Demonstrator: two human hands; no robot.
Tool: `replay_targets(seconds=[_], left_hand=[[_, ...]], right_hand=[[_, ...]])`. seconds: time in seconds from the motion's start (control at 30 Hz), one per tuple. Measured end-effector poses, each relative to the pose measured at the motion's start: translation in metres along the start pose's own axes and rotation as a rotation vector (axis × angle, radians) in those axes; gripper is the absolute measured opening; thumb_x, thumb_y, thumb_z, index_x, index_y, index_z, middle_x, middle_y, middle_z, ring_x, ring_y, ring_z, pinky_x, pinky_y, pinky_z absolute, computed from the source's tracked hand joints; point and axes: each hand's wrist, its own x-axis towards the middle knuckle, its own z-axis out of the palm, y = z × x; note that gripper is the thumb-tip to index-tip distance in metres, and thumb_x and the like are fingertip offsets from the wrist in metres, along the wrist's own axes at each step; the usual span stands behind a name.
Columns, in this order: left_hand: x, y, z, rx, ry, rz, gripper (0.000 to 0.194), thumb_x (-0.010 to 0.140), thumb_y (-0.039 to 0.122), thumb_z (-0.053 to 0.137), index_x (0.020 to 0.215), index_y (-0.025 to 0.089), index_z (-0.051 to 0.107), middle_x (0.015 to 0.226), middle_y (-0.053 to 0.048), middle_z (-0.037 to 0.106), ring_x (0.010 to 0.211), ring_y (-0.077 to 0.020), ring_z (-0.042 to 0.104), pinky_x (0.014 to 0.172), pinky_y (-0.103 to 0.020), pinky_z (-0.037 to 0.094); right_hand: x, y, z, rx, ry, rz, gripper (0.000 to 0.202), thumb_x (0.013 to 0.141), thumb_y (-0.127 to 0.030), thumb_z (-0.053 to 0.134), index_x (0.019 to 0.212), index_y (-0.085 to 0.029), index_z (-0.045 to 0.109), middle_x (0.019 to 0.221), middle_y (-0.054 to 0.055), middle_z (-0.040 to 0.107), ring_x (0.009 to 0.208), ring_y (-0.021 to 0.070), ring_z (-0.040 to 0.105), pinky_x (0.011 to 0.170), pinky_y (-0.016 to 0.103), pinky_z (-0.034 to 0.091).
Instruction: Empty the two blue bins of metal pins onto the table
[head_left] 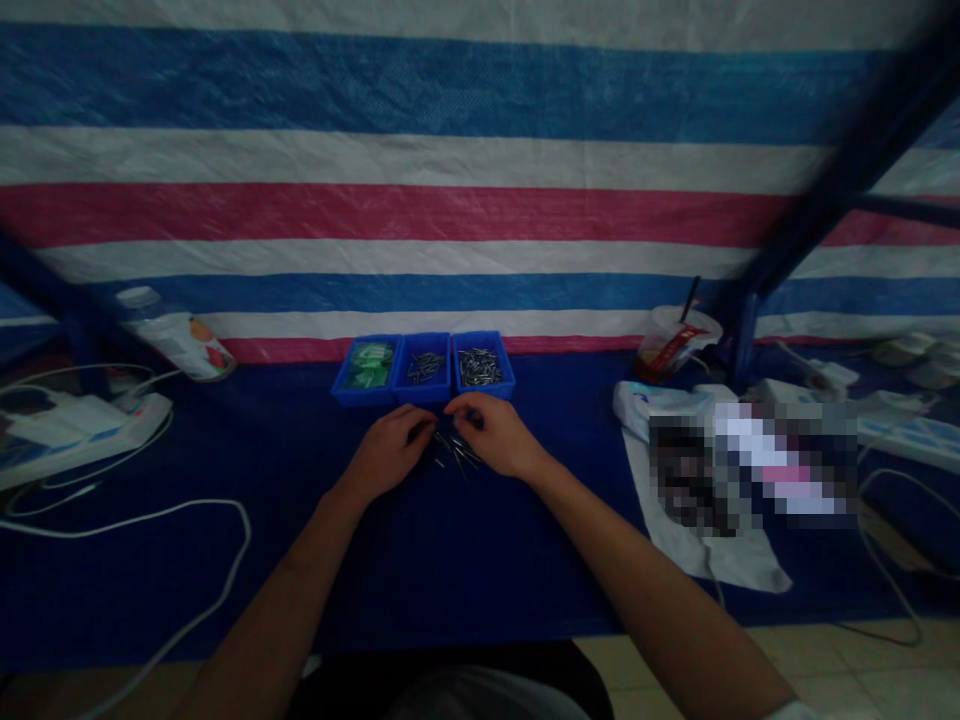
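My left hand (391, 447) is closed in a pinch at the front of the blue bins; whatever its fingertips hold is too small and dark to make out. Facing it, my right hand (496, 432) also has its fingers curled together, their tips close to the left ones. Between and just below the hands lies a loose pile of thin metal pins or screws (459, 452). Behind them stand three blue bins in a row: the left bin (341, 395) has green and clear plastic packets, the middle bin (422, 394) dark metal pieces, the right bin (510, 378) many shiny metal pieces.
A plastic bottle (180, 340) and a power strip (90, 440) with white cables are at the left. On the right are a drink cup (667, 345) with a straw, a white cloth (750, 570), a blurred-out patch and another power strip (907, 435). A striped tarp hangs behind.
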Motion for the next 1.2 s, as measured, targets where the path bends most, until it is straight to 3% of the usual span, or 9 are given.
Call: replay_targets(seconds=[0.17,0.3,0.47,0.57,0.6,0.77,0.9,1.0,1.2], left_hand=[[0.0,-0.001,-0.001,0.005,0.012,0.004,0.024,0.097,0.03,0.047,0.1,0.021,0.069,0.1,-0.006,0.069,0.09,-0.0207,0.066,0.084,-0.037,0.051],[0.0,-0.001,-0.001,0.003,0.016,-0.008,0.024,0.097,0.03,0.048,0.102,0.021,0.069,0.102,-0.006,0.069,0.091,-0.0207,0.066,0.085,-0.037,0.051],[0.0,-0.001,0.0,0.018,-0.011,-0.019,0.024,0.095,0.029,0.048,0.103,0.021,0.069,0.101,-0.005,0.069,0.088,-0.0199,0.066,0.083,-0.036,0.052],[-0.001,-0.003,0.0,0.011,-0.004,-0.02,0.024,0.095,0.028,0.048,0.104,0.021,0.069,0.102,-0.006,0.07,0.089,-0.0201,0.066,0.083,-0.036,0.052],[-0.001,-0.004,-0.001,0.005,0.012,-0.024,0.024,0.095,0.028,0.049,0.104,0.021,0.069,0.103,-0.006,0.07,0.09,-0.0202,0.066,0.083,-0.035,0.053],[-0.002,-0.006,-0.007,0.003,0.121,-0.052,0.023,0.094,0.029,0.05,0.102,0.021,0.07,0.1,-0.005,0.07,0.091,-0.0207,0.066,0.087,-0.036,0.052],[-0.001,-0.004,-0.007,0.001,0.136,-0.042,0.022,0.093,0.03,0.051,0.1,0.02,0.07,0.097,-0.005,0.069,0.088,-0.0206,0.066,0.085,-0.036,0.051],[-0.001,-0.005,-0.005,-0.013,0.109,-0.045,0.024,0.094,0.031,0.05,0.101,0.019,0.07,0.096,-0.005,0.069,0.085,-0.0201,0.065,0.081,-0.035,0.051],[-0.002,-0.008,-0.003,-0.006,0.106,-0.043,0.023,0.094,0.031,0.05,0.101,0.02,0.069,0.094,-0.004,0.068,0.082,-0.0193,0.065,0.078,-0.033,0.052]], right_hand=[[0.005,0.0,-0.003,0.446,-0.044,0.151,0.016,0.081,-0.024,0.067,0.094,-0.016,0.071,0.087,0.002,0.071,0.074,0.0114,0.061,0.075,0.028,0.05],[0.008,0.001,-0.002,0.578,0.01,0.255,0.017,0.078,-0.026,0.069,0.092,-0.017,0.071,0.09,0.003,0.073,0.07,0.0101,0.06,0.074,0.028,0.05],[0.011,0.007,-0.006,0.161,0.039,0.206,0.016,0.08,-0.013,0.059,0.089,-0.016,0.071,0.087,0.002,0.073,0.073,0.0113,0.062,0.073,0.027,0.048],[-0.004,-0.007,-0.016,-0.117,-0.181,0.041,0.02,0.079,-0.013,0.059,0.093,-0.019,0.072,0.084,0.001,0.071,0.075,0.0121,0.063,0.073,0.026,0.046],[-0.016,-0.016,-0.018,-0.183,-0.268,0.0,0.019,0.081,-0.016,0.059,0.095,-0.02,0.072,0.084,0.0,0.071,0.075,0.0125,0.063,0.072,0.026,0.046],[-0.103,-0.057,0.007,-0.533,-0.237,-0.194,0.036,0.093,-0.052,0.051,0.11,-0.024,0.066,0.107,0.008,0.065,0.097,0.0253,0.059,0.088,0.044,0.046],[-0.145,-0.051,0.04,-0.598,-0.318,-0.28,0.024,0.097,-0.04,0.051,0.107,-0.022,0.063,0.097,0.006,0.065,0.091,0.0232,0.059,0.081,0.039,0.047],[-0.143,-0.039,0.045,-0.6,-0.314,-0.296,0.018,0.099,-0.032,0.05,0.095,-0.02,0.062,0.09,0.004,0.065,0.085,0.0193,0.06,0.078,0.034,0.046],[-0.12,-0.033,0.024,-0.727,-0.29,-0.348,0.006,0.092,-0.013,0.057,0.092,-0.017,0.06,0.09,0.004,0.064,0.081,0.0195,0.061,0.07,0.034,0.048]])
